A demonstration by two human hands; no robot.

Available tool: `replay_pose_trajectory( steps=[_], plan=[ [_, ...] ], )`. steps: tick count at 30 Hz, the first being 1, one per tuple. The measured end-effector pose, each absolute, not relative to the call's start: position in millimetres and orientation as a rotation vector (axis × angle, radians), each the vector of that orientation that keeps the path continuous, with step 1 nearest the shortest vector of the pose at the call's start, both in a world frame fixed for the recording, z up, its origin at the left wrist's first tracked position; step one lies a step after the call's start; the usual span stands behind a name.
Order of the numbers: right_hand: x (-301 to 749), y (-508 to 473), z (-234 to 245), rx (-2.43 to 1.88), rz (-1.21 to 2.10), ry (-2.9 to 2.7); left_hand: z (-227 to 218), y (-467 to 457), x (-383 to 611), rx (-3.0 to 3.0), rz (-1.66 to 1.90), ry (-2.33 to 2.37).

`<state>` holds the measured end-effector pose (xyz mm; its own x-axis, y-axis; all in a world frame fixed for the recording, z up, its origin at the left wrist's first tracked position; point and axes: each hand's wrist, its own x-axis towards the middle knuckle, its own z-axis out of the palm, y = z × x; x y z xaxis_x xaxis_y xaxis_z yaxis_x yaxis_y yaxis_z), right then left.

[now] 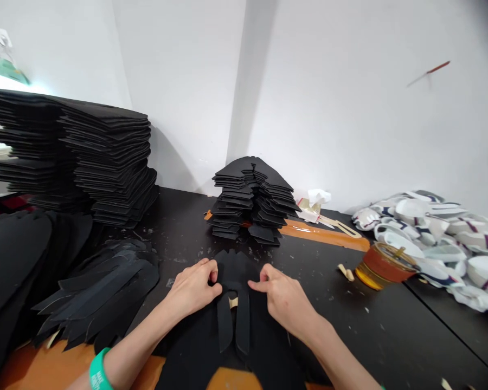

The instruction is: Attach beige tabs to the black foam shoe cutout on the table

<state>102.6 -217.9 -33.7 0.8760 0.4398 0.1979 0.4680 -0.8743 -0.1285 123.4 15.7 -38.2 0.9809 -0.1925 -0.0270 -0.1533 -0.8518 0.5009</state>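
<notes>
A black cut piece (235, 303) with two long tabs lies flat on the dark table (390, 336) in front of me. My left hand (193, 287) pinches its upper left edge with fingers curled. My right hand (284, 298) pinches its upper right edge the same way. A small cream scrap (233, 301) shows between the tabs, just below my fingers. A green wristband (98, 371) sits on my left wrist.
A folded stack of black pieces (252, 200) stands behind the hands on an orange strip (325, 234). Tall black stacks (85, 157) fill the back left, loose black pieces (97, 292) lie left. An amber pot (384, 265) and white shoe uppers (443, 238) sit right.
</notes>
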Motion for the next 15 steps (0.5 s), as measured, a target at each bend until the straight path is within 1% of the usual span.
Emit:
replay_pose_trajectory(
  steps=[2,5,7,9,11,15],
  plan=[
    [95.3,-227.5,-25.9,-2.823,-0.212,-0.656,-36.9,16.7,124.1,2.528,-0.082,-0.262],
    [74.8,-230.7,-17.5,-2.651,-0.003,-0.745,-36.2,12.8,127.4,2.213,-0.058,-0.387],
    [62.1,-226.6,-15.8,-2.561,0.106,-0.815,-38.4,7.2,130.2,1.958,-0.129,-0.508],
    [55.5,-221.0,-17.0,-2.525,0.081,-0.828,-42.6,1.6,132.6,1.823,-0.239,-0.608],
    [55.5,-215.6,-20.9,-2.501,0.013,-0.823,-47.1,-1.7,134.3,1.811,-0.305,-0.662],
    [65.4,-205.2,-34.8,-2.48,-0.133,-0.844,-50.3,-2.2,138.7,1.848,-0.308,-0.694]
  ],
)
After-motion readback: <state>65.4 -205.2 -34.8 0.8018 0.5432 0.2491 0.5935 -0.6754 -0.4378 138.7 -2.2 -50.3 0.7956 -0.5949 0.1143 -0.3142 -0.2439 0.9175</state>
